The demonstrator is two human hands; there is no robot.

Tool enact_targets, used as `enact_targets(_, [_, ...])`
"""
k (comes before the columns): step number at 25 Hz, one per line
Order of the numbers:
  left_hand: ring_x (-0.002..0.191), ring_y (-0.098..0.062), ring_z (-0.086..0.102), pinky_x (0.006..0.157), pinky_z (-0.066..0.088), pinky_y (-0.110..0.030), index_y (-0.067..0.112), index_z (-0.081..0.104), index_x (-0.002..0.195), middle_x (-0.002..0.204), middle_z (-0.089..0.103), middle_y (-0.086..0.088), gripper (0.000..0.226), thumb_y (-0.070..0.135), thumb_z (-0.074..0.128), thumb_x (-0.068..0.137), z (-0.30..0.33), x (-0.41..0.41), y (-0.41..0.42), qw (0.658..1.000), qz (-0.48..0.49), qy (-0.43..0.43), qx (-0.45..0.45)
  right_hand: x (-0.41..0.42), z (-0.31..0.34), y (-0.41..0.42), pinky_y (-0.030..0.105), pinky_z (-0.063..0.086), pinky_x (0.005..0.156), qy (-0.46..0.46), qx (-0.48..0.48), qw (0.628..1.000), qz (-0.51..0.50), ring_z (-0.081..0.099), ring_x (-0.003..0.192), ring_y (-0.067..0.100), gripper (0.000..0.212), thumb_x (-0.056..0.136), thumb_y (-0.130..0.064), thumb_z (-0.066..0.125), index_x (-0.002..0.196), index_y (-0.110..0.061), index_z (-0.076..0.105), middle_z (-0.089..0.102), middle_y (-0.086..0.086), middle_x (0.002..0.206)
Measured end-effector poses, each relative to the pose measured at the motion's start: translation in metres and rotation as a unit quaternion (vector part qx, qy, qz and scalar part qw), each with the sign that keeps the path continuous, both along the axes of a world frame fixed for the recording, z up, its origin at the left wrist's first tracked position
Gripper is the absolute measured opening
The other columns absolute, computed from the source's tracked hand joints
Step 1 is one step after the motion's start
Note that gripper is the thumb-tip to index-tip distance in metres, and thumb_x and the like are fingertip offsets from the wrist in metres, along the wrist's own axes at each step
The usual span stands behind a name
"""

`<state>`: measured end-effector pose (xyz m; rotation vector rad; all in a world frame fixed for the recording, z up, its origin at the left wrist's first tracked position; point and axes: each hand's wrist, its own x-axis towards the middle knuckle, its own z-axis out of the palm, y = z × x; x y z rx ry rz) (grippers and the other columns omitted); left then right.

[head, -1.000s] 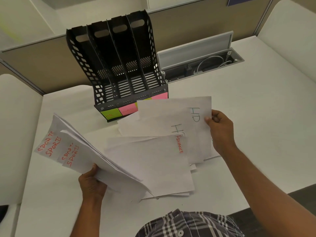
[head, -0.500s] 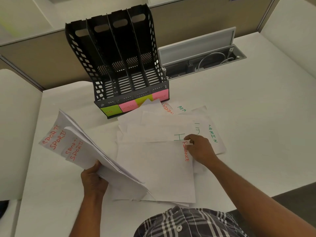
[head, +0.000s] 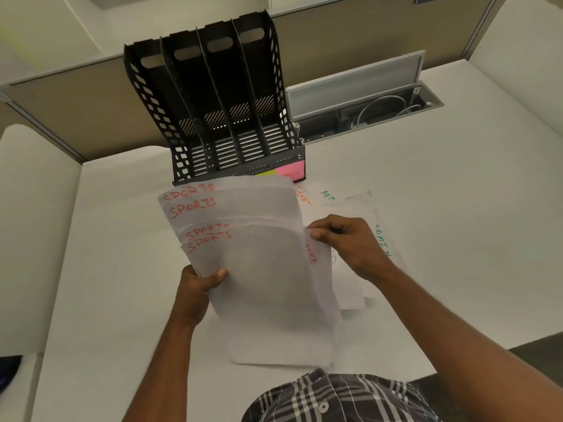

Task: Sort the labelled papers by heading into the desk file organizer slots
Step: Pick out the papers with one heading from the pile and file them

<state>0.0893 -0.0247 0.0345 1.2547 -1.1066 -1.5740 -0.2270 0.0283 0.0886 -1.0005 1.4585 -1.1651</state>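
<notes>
My left hand [head: 199, 286] grips a stack of several white sheets headed SPORTS [head: 243, 239] in red, raised over the desk in front of the organizer. My right hand [head: 347, 242] pinches the right edge of that stack, above a sheet with a red FINANCE heading [head: 313, 257]. More loose papers headed ADMIN [head: 382, 242] in green lie flat under and right of my right hand. The black four-slot file organizer [head: 213, 111] stands at the back with all slots empty; pink and green sticky labels [head: 289, 171] on its front lip are partly hidden by the stack.
An open cable tray [head: 365, 108] with a raised grey lid and white cables sits right of the organizer. Beige partition walls [head: 350, 35] close off the back of the white desk [head: 457, 223]. The desk's front edge runs at lower right.
My left hand has swung the SPORTS stack from the left to the middle, in front of the organizer. My right hand left the papers on the desk and now pinches the stack's right edge.
</notes>
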Motion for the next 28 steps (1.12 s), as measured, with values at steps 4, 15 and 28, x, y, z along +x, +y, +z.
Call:
enact_targets(4, [0.081, -0.015, 0.075, 0.066, 0.059, -0.024, 0.020, 0.081, 0.087, 0.087, 0.079, 0.001, 0.028, 0.005, 0.072, 0.065, 0.006, 0.002, -0.009, 0.997, -0.050, -0.057, -0.016, -0.014, 0.011, -0.013, 0.032, 0.056, 0.094, -0.031, -0.011, 0.999, 0.000, 0.070, 0.105, 0.023, 0.021, 0.089, 0.000, 0.069, 0.102, -0.012, 0.080, 0.078, 0.005, 0.105])
enact_targets(15, [0.077, -0.011, 0.073, 0.072, 0.060, -0.023, 0.025, 0.082, 0.084, 0.084, 0.077, 0.007, 0.062, -0.023, 0.043, 0.079, -0.016, 0.030, -0.005, 0.985, 0.129, 0.087, 0.074, -0.031, -0.013, -0.030, 0.024, 0.052, 0.089, 0.305, -0.007, 0.938, -0.163, 0.062, 0.107, 0.024, 0.030, 0.095, -0.003, 0.060, 0.123, -0.009, 0.067, 0.068, 0.010, 0.123])
enact_targets(28, [0.122, -0.039, 0.045, 0.116, 0.028, -0.062, 0.025, 0.062, 0.121, 0.123, 0.052, -0.012, 0.061, -0.011, 0.042, 0.076, -0.040, 0.043, 0.017, 0.918, 0.298, 0.236, 0.116, 0.037, -0.062, -0.004, 0.025, 0.048, 0.058, 0.091, 0.252, 0.963, -0.037, 0.065, 0.066, 0.017, 0.010, 0.085, -0.009, 0.068, 0.077, -0.010, 0.074, 0.072, 0.002, 0.075])
